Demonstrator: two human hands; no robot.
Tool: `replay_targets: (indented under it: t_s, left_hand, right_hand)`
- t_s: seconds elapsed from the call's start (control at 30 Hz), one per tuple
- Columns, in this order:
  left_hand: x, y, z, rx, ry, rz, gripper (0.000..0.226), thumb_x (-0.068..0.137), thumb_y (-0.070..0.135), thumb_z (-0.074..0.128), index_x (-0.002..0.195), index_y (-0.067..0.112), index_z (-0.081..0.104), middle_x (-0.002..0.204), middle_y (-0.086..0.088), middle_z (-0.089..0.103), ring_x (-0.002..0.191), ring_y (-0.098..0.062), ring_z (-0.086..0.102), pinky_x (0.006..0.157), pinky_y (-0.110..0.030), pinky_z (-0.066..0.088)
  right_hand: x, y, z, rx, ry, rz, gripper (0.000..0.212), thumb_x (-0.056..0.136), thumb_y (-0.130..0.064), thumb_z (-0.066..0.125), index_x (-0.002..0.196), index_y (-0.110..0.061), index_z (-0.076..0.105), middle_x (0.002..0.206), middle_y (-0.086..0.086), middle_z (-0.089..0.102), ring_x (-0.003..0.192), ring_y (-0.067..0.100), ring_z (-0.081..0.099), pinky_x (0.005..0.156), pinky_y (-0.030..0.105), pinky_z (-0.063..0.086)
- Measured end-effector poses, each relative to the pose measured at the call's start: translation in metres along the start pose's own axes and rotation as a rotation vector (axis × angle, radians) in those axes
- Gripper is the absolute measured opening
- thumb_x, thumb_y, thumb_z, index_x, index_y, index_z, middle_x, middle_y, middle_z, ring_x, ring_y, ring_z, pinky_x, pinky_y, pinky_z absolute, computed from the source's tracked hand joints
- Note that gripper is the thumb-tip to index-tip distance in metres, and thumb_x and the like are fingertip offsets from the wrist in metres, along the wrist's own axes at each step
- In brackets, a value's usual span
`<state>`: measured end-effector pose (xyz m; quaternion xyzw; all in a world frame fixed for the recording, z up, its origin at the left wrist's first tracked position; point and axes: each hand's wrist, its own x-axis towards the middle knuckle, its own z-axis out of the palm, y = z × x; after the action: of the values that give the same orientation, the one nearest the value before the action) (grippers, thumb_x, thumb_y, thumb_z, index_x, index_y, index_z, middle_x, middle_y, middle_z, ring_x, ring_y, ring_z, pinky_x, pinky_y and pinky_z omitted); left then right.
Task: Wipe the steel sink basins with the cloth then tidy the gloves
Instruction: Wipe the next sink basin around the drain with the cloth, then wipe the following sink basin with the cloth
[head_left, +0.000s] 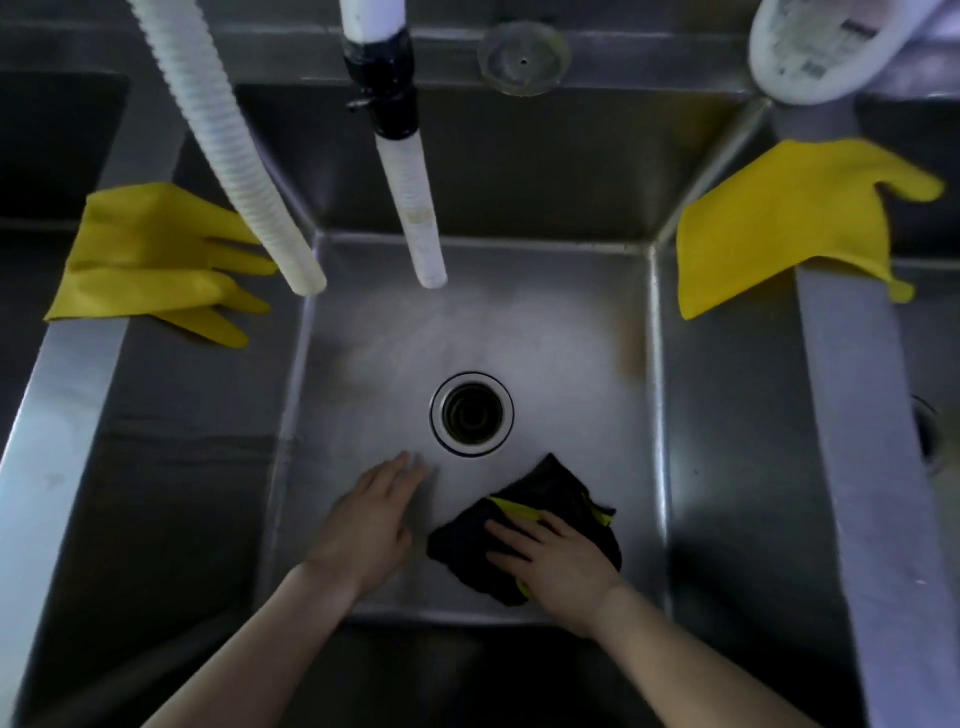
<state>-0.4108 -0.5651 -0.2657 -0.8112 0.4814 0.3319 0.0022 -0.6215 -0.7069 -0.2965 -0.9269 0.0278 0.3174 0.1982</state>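
The middle steel basin lies below me, its round drain at the centre. A black cloth with yellow trim rests on the basin floor near the front right. My right hand presses flat on it, fingers spread over the fabric. My left hand lies flat on the bare basin floor to the left of the cloth, fingers together, holding nothing. One yellow glove is draped over the left divider. A second yellow glove hangs over the right divider.
A white corrugated hose and a taped white spout hang into the basin from the back. A clear round lid sits on the back ledge. A white container stands at the back right. More basins flank both sides.
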Motion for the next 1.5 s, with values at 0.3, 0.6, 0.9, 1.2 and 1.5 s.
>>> replay_targets:
  t_s: [0.3,0.6,0.9,1.2,1.5]
  left_hand:
    - [-0.011,0.063,-0.023,-0.092,0.121,0.251,0.073,0.083,0.032,0.063,0.145,0.029,0.024,0.15,0.002,0.034,0.137,-0.02,0.034,0.107,-0.041,0.039]
    - [-0.054,0.125,-0.088,-0.152,0.165,0.528,0.076,0.076,0.056,0.06,0.141,0.027,0.033,0.147,0.005,0.037,0.135,-0.017,0.032,0.111,-0.041,0.033]
    - [-0.093,0.199,-0.13,-0.237,0.32,0.598,0.043,0.075,0.05,0.062,0.103,0.019,0.052,0.1,0.003,0.059,0.095,-0.021,0.054,0.086,-0.038,0.045]
    - [-0.111,0.271,-0.15,-0.315,0.31,0.612,0.021,0.089,0.029,0.055,0.09,0.033,0.034,0.084,0.005,0.064,0.073,-0.03,0.063,0.06,-0.046,0.051]
    - [-0.127,0.399,-0.132,-0.355,0.386,0.657,0.02,0.087,0.016,0.059,0.089,0.026,0.041,0.085,0.005,0.06,0.074,-0.021,0.059,0.064,-0.044,0.05]
  right_hand:
    - [-0.074,-0.004,-0.063,0.227,0.295,0.321,0.051,0.095,-0.008,0.043,0.141,-0.029,0.035,0.159,-0.006,0.013,0.146,0.023,0.004,0.116,0.052,0.012]
    - [-0.165,-0.057,-0.123,0.31,0.625,0.511,0.048,0.095,-0.008,0.044,0.14,-0.023,0.039,0.147,-0.003,0.039,0.133,0.021,0.034,0.103,0.038,0.037]
    - [-0.237,-0.092,-0.153,0.35,0.836,0.657,0.035,0.099,-0.021,0.039,0.133,-0.029,0.04,0.131,-0.005,0.047,0.118,0.02,0.043,0.077,0.041,0.049]
    - [-0.306,-0.074,-0.15,0.593,1.001,0.583,0.049,0.089,-0.018,0.052,0.134,-0.033,0.041,0.129,-0.007,0.048,0.096,0.013,0.056,0.078,0.022,0.046]
    - [-0.388,-0.03,-0.107,0.701,1.124,0.637,0.052,0.092,-0.027,0.059,0.138,-0.027,0.034,0.134,-0.001,0.049,0.111,0.02,0.055,0.09,0.036,0.048]
